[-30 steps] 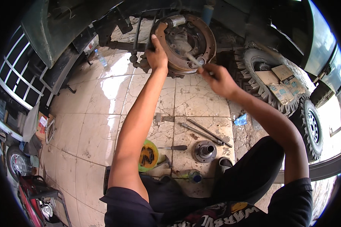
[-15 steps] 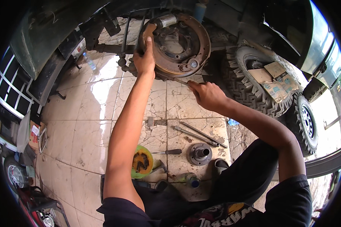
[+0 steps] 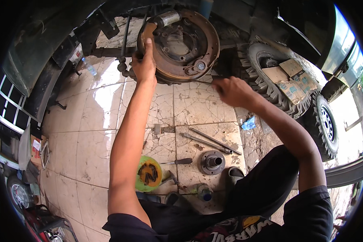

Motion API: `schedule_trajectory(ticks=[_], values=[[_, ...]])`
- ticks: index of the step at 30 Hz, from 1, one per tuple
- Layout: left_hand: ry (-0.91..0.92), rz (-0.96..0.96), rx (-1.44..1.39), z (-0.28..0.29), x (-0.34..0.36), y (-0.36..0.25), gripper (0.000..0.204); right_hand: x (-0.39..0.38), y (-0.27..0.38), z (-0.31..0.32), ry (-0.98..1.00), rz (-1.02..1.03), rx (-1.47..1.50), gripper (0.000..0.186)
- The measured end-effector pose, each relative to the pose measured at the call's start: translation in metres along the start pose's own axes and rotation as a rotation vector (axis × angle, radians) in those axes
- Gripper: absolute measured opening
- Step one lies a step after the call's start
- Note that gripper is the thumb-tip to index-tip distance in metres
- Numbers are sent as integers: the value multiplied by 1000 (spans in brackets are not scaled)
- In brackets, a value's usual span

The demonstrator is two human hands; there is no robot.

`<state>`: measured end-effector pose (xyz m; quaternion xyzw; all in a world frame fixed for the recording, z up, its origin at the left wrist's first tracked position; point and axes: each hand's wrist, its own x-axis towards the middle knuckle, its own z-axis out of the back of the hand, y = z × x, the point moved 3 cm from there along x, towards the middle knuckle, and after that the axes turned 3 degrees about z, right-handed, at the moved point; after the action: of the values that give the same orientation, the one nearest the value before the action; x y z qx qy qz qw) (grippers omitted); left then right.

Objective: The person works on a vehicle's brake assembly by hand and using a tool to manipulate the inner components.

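A rusty drum brake assembly [image 3: 177, 66] with curved brake shoes [image 3: 211, 42] hangs at the top middle. A silvery cylinder [image 3: 168, 18] sits at its upper left. My left hand [image 3: 146, 67] grips the assembly's left edge, thumb up along the brake shoe and fingers behind, partly hidden. At the lower right, my right hand [image 3: 236, 92] is closed round the handle of what looks like a screwdriver [image 3: 203, 82]. Its thin shaft points left to the assembly's bottom edge; I cannot tell whether the tip touches.
On the cracked tiles below lie two metal rods [image 3: 207, 142], a flanged hub [image 3: 212, 162], another screwdriver [image 3: 181, 161], a green-yellow bowl [image 3: 143, 186] holding dark parts, and a plastic bottle [image 3: 205, 192]. A big knobbly tyre [image 3: 266, 94] with cardboard [image 3: 296, 82] on it lies right, beside a smaller wheel [image 3: 328, 123].
My right hand has moved right and slightly up with the screwdriver, drawing back from the brake assembly. My left hand keeps its hold. The whole view has shifted a little.
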<state>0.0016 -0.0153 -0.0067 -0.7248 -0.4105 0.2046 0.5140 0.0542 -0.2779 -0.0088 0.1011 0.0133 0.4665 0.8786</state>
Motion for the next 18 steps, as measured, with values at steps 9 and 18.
schedule_trajectory(ticks=[9,18], values=[[35,24,8,-4,5,4,90,3,13,-6,-51,111,-37,21],[62,22,-1,-3,2,0,94,0,-57,25,29,-206,206,34]])
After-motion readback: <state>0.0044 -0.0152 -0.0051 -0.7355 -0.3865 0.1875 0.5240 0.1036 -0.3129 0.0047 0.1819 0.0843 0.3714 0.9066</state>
